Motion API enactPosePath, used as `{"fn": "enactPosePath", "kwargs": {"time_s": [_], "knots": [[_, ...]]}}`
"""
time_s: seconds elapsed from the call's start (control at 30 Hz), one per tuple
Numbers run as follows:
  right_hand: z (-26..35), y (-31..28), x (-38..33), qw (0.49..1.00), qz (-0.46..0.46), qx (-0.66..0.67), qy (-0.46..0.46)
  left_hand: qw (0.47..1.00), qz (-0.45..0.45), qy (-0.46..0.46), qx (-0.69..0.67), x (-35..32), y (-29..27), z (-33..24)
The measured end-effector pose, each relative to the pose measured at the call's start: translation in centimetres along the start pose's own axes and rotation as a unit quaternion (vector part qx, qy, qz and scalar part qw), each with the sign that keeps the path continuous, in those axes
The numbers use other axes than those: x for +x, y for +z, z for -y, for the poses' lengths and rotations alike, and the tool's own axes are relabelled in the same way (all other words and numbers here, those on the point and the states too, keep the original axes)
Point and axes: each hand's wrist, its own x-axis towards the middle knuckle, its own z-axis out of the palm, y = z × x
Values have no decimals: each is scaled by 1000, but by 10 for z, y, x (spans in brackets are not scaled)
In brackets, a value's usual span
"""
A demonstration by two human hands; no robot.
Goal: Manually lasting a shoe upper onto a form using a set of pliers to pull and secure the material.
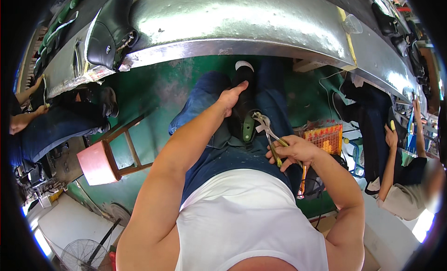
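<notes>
Between my knees stands a black shoe upper, with a white patch at its far end and a green shoe last showing at its near end. My left hand is closed on the shoe's left side, thumb lying over it and the other fingers mostly hidden. A pair of pincers is in my right hand, which wraps loosely round the two spread handles. Their metal jaws meet the shoe's right edge close to the green last; whether they pinch the material I cannot tell.
A metal-topped bench curves across the front, with a black boot at its left. An orange basket stands right of my legs, a wooden stool left. Co-workers sit on both sides; a fan is at lower left.
</notes>
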Motion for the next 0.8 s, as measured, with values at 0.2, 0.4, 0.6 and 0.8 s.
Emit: {"fn": "enactPosePath", "kwargs": {"time_s": [0.2,0.4,0.6,0.8], "knots": [[-22,-2,-16,999,-18,-31,27,999,-42,22,17,16,4,7],[1,18,-73,990,-105,-99,10,989,-92,83,82,10,-1,3],[46,-10,-99,885,-13,-421,-196,916,-105,372,107,-63,-15,27],[131,-28,-84,516,-435,-606,-422,794,16,605,57,-179,-4,-29]]}}
